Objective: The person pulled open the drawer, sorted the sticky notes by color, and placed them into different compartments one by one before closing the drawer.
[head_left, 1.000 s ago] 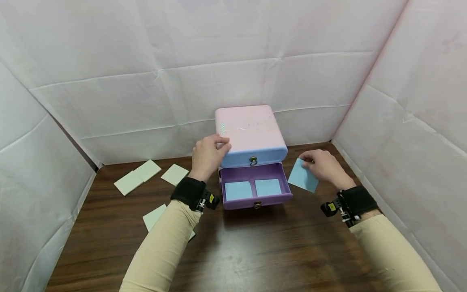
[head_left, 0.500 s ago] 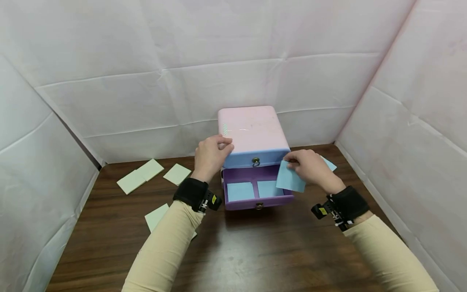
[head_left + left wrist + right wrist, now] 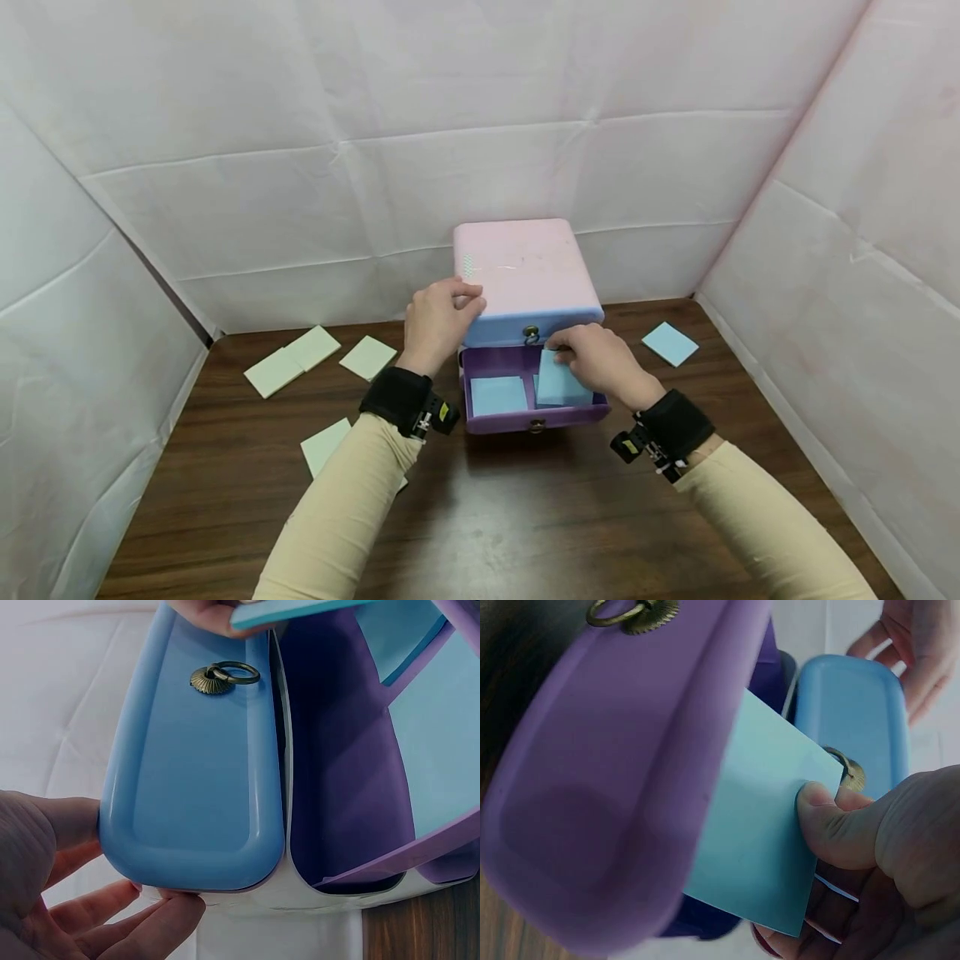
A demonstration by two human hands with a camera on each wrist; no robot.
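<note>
Pinching a blue note, right-hand fingers hold it seemingly inside the purple drawer.

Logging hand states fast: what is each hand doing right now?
Left hand: open, fingers resting against the pink drawer box.
Right hand: pinches a blue sticky note over the open purple drawer.

Right compartment of the purple drawer largely hidden behind the right hand and blue note.
</note>
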